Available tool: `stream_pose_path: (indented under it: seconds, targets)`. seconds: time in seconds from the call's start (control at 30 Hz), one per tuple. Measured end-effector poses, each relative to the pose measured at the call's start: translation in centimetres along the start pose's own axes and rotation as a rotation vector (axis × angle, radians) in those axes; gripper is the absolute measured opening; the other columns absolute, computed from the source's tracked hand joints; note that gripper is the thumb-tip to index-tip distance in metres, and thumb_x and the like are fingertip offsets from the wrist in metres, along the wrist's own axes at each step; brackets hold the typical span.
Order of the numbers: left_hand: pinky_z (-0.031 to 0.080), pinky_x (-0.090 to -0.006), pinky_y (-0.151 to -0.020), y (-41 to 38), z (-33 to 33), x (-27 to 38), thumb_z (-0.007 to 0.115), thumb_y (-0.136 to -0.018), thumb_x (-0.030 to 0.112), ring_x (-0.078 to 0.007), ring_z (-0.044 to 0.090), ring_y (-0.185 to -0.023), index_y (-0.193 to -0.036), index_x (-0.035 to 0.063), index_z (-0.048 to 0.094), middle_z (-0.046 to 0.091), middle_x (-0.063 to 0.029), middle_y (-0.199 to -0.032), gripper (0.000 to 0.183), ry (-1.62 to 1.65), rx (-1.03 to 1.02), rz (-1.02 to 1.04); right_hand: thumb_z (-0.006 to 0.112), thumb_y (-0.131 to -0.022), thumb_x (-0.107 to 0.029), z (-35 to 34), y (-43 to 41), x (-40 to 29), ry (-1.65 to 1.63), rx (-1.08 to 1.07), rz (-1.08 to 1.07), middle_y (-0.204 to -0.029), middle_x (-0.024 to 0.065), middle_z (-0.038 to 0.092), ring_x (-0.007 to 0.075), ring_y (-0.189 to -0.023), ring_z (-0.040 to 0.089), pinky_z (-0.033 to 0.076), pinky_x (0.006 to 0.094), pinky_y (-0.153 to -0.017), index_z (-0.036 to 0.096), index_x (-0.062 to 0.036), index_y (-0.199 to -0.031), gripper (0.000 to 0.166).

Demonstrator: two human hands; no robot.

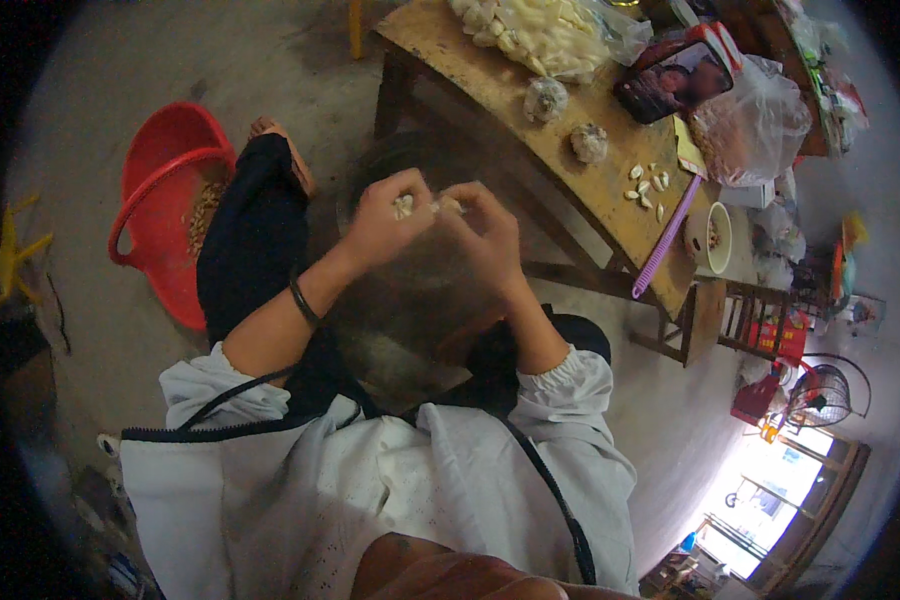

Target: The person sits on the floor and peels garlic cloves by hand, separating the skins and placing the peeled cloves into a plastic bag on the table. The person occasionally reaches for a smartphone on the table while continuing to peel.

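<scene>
Before my chest, both hands meet over a dark, round shape between my legs, possibly a tub; shadow hides its detail. Whitish garlic cloves [403, 205] show inside the curled fingers of my left hand [390, 221]. The fingertips of my right hand [489, 232] pinch a small pale garlic piece [450, 203], right beside the left fingertips. Motion blurs the right hand slightly. On the wooden table [487, 90] to the right lie two garlic bulbs [546, 99] and several loose cloves [646, 201]. A clear bag of peeled garlic [547, 34] lies at the table's far end.
A red plastic basket [161, 202] holding small brown bits stands left of my leg. Along the table are a phone [675, 81], a purple-handled tool [667, 236], a plastic bag of reddish contents [750, 127] and a pale cup [718, 238]. A fan [819, 394] is further right.
</scene>
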State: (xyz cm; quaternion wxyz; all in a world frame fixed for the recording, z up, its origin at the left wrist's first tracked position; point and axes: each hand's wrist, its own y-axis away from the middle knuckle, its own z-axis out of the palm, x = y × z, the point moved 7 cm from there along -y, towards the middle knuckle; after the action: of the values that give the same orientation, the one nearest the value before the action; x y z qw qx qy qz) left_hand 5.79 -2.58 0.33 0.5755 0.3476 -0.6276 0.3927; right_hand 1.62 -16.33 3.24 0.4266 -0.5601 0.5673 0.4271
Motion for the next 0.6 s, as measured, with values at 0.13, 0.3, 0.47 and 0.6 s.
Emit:
stream_pose_path:
  seconds: [0.13,0.3,0.47,0.6]
  targets:
    - [0.043,-0.0249,-0.060,0.0,0.4,-0.4,0.060,-0.080,0.004,-0.0079,0.052,-0.066,-0.077,0.0040,0.052,0.053,0.0003,-0.073,0.008,-0.009,-0.007,-0.031,0.067,-0.086,-0.006,-0.7,0.0,0.4,-0.035,0.115,-0.037,-0.096,0.0024,0.065,0.0101,-0.084,0.061,0.050,0.0252,-0.077,0.062,-0.0024,-0.102,0.018]
    - [0.043,-0.0254,-0.058,0.1,0.7,-1.8,0.061,-0.079,0.004,-0.0078,0.053,-0.063,-0.074,0.0045,0.052,0.054,0.0002,-0.071,0.010,-0.058,0.007,-0.054,0.065,-0.087,-0.006,-1.6,0.0,0.9,-0.292,0.233,0.141,-0.098,0.0055,0.067,0.0097,-0.080,0.059,0.048,0.0242,-0.073,0.063,-0.0014,-0.102,0.015]
    - [0.043,-0.0261,-0.058,-0.1,-0.3,-3.0,0.064,-0.080,0.006,-0.0075,0.052,-0.064,-0.074,0.0045,0.052,0.054,0.0007,-0.070,0.013,-0.122,0.127,-0.134,0.062,-0.090,-0.009,-2.4,-0.4,1.8,-0.471,0.183,0.231,-0.100,0.0071,0.067,0.0101,-0.078,0.057,0.047,0.0246,-0.072,0.063,-0.0004,-0.105,0.017]
    - [0.043,-0.0256,-0.061,-0.3,-0.6,-1.6,0.067,-0.081,0.008,-0.0070,0.050,-0.067,-0.076,0.0038,0.053,0.053,0.0013,-0.070,0.015,-0.167,0.154,-0.091,0.062,-0.090,-0.009,-2.1,-0.4,1.6,-0.414,0.092,0.218,-0.101,0.0064,0.067,0.0109,-0.081,0.058,0.047,0.0258,-0.074,0.063,-0.0005,-0.108,0.020]
